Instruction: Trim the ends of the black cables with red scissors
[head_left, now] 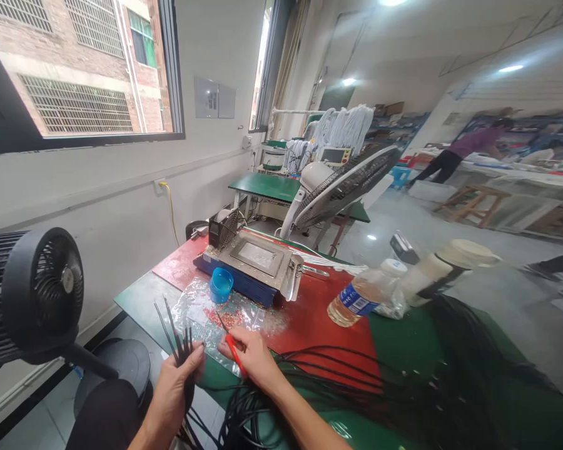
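My left hand point(177, 387) is closed around a bunch of thin black cables point(181, 340) whose ends fan upward near the table's front edge. My right hand point(251, 359) pinches a single black cable with a red sleeve point(234, 353) on it, over a clear plastic bag point(206, 312) strewn with small red pieces point(228, 317). A large heap of black cables point(356, 387) trails to the right across the green table point(403, 337).
A metal heating unit point(256, 259) with a blue cup point(221, 284) sits on a red mat point(309, 312). A drink bottle point(361, 297) and jars stand to the right. Black fan point(32, 294) at left, white fan point(342, 184) behind. A person works far back right.
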Tool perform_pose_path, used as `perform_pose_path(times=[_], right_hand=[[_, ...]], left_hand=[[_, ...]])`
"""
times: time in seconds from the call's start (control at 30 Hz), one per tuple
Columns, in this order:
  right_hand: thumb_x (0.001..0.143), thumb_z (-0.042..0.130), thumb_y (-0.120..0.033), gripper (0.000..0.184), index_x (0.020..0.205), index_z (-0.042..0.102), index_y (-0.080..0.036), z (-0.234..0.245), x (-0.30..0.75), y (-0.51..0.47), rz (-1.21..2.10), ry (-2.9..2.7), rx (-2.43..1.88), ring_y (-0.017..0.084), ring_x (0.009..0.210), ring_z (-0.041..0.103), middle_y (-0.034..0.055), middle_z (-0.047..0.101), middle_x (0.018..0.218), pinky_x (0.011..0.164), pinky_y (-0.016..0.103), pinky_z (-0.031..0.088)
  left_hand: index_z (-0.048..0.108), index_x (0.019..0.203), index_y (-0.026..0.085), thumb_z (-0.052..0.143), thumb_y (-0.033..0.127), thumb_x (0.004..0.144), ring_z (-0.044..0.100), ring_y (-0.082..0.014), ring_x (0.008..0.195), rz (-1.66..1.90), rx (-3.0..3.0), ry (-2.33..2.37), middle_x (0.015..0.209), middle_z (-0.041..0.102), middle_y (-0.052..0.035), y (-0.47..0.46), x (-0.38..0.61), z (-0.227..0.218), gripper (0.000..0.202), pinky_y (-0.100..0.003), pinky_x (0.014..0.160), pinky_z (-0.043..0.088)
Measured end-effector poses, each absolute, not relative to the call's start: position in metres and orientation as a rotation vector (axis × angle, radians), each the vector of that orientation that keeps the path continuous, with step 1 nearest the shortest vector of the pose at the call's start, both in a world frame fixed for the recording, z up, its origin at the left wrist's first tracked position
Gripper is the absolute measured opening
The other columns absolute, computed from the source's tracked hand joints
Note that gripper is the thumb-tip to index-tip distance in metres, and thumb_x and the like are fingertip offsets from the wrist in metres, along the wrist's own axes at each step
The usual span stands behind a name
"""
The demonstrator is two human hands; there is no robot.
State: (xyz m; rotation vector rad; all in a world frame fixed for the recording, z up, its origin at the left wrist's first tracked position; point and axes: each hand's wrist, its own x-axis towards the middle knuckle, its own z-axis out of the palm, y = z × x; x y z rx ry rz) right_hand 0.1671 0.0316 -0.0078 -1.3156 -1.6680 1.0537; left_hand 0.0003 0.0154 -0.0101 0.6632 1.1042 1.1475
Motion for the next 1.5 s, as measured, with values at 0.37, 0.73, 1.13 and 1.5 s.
perform_pose_path(times=[0.37,0.73,1.13,1.5], right_hand=[[0.062,0.068,-0.061,0.05,0.065,0.05,-0.015,-0.009,0.161,0.028,1.877,-1.027,-0.982,0.006,0.036,0.041,-0.0061,0.046,0.046,0.033,0.017,0.023],[0.063,0.071,-0.055,0.046,0.066,0.052,-0.013,-0.01,0.157,0.025,1.984,-0.918,-0.86,0.006,0.038,0.043,-0.0027,0.052,0.05,0.034,0.016,0.025],[0.063,0.069,-0.056,0.047,0.06,0.051,-0.013,-0.014,0.156,0.025,1.96,-0.883,-0.916,0.006,0.035,0.043,-0.0044,0.047,0.045,0.029,0.015,0.024],[0.063,0.065,-0.065,0.055,0.064,0.051,-0.012,-0.011,0.151,0.022,1.942,-0.848,-0.829,0.005,0.035,0.043,-0.0051,0.046,0.048,0.03,0.015,0.024]], left_hand=[[0.066,0.062,0.013,0.08,0.043,0.054,0.041,-0.0103,0.047,0.952,0.801,1.069,0.05,0.054,0.0016,0.007,0.012,0.001,0.034,-0.023,0.047,0.03],[0.068,0.071,0.014,0.08,0.041,0.059,0.041,-0.0068,0.05,0.949,0.666,0.993,0.057,0.056,0.0013,0.009,0.012,-0.008,0.032,-0.017,0.047,0.032],[0.062,0.063,0.013,0.072,0.042,0.069,0.033,-0.0049,0.047,0.909,0.717,0.934,0.055,0.048,0.0028,0.007,0.011,-0.011,0.031,-0.016,0.044,0.026],[0.06,0.061,0.013,0.069,0.043,0.072,0.03,-0.0045,0.047,0.919,0.742,0.899,0.054,0.046,0.0035,0.006,0.012,-0.004,0.034,-0.016,0.044,0.025]])
